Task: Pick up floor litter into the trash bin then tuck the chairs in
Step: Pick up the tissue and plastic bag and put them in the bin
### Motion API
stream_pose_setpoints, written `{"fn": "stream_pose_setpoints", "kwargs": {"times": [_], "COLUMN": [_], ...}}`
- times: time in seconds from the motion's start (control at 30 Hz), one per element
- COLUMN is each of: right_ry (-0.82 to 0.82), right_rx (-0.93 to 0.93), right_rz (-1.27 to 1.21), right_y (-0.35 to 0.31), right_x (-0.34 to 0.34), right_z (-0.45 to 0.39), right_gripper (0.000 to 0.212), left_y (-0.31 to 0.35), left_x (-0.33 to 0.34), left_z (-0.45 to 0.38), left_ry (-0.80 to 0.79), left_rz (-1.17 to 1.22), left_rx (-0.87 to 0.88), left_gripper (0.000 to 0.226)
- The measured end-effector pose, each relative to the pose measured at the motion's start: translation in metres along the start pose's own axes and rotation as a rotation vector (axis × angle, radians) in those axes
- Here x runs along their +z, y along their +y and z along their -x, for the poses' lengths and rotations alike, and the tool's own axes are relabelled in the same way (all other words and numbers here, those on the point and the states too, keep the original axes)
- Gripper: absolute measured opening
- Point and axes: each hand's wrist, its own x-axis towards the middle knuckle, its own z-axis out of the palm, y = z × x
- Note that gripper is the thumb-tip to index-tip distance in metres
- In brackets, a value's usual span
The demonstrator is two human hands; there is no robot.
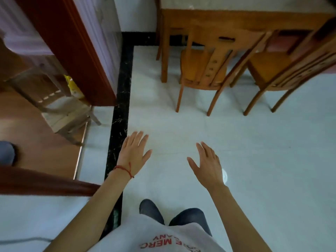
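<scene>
Currently both our left hand (135, 151) and right hand (207, 163) hover open and empty; nearer wooden chair (205, 70) sits straight ahead at table (236, 17) edge, backrest facing us, right hand closer.

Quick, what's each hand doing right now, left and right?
Left hand: open, fingers straight, holding nothing, out over the floor.
Right hand: open, fingers spread, holding nothing.

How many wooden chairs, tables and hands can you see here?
Wooden chairs: 3 (near chair, right chair, pale chair through the doorway)
Tables: 1 (table)
Hands: 2 (left hand, right hand), both open and empty
Total: 6
</scene>
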Motion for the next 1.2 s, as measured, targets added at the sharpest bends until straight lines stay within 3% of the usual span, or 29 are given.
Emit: {"fn": "stream_pose_setpoints", "kwargs": {"times": [0.27,0.5,0.6,0.87,1.2], "right_ry": [0.135,0.265,0.319,0.499,0.593], "right_rx": [0.280,0.562,0.694,1.058,1.292], "right_rz": [-0.070,-0.096,-0.105,-0.116,-0.140], "right_y": [0.101,0.164,0.178,0.189,0.205], "right_x": [-0.030,-0.044,-0.045,-0.038,-0.029], "right_z": [0.047,0.102,0.122,0.159,0.173], "right_gripper": [0.062,0.060,0.060,0.058,0.056], "left_y": [0.117,0.212,0.249,0.333,0.406], "left_x": [0.016,0.036,0.044,0.059,0.082], "left_z": [-0.051,-0.079,-0.094,-0.133,-0.143], "left_ry": [-0.050,-0.133,-0.129,-0.197,-0.276], "left_rz": [0.028,-0.041,-0.050,-0.104,-0.118], "left_rx": [0.286,0.578,0.725,1.096,1.322], "left_gripper": [0.081,0.061,0.052,0.057,0.056]}}
